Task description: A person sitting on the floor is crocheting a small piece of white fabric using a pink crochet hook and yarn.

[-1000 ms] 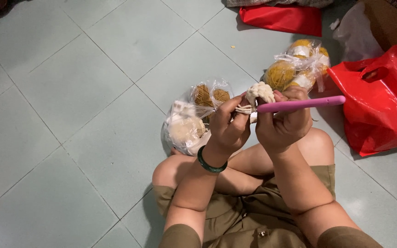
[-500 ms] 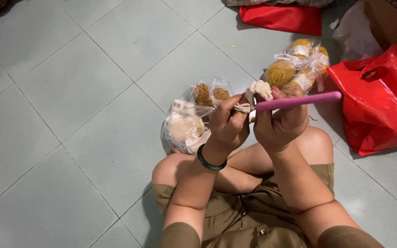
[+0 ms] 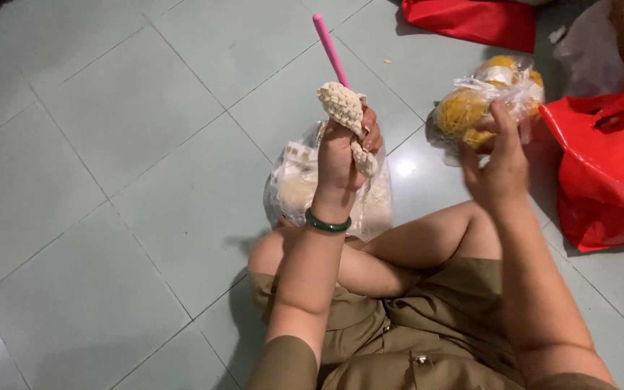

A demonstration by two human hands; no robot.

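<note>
The left hand (image 3: 342,152) is raised and clamped around a cream crocheted piece (image 3: 344,110) and a pink crochet hook (image 3: 330,49), which sticks up out of the fist. Directly behind that hand lies a clear bag of cream yarn (image 3: 294,189) on the tiled floor (image 3: 124,144). The right hand (image 3: 498,162) hangs apart, fingers loosely spread and holding nothing, in front of a clear bag of yellow yarn (image 3: 471,108), with a red plastic bag (image 3: 601,166) right of it.

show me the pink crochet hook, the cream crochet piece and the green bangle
pink crochet hook (image 3: 330,49), head view, mid shaft
cream crochet piece (image 3: 341,105), head view, upper bunched part
green bangle (image 3: 328,224), head view, front of band
</note>
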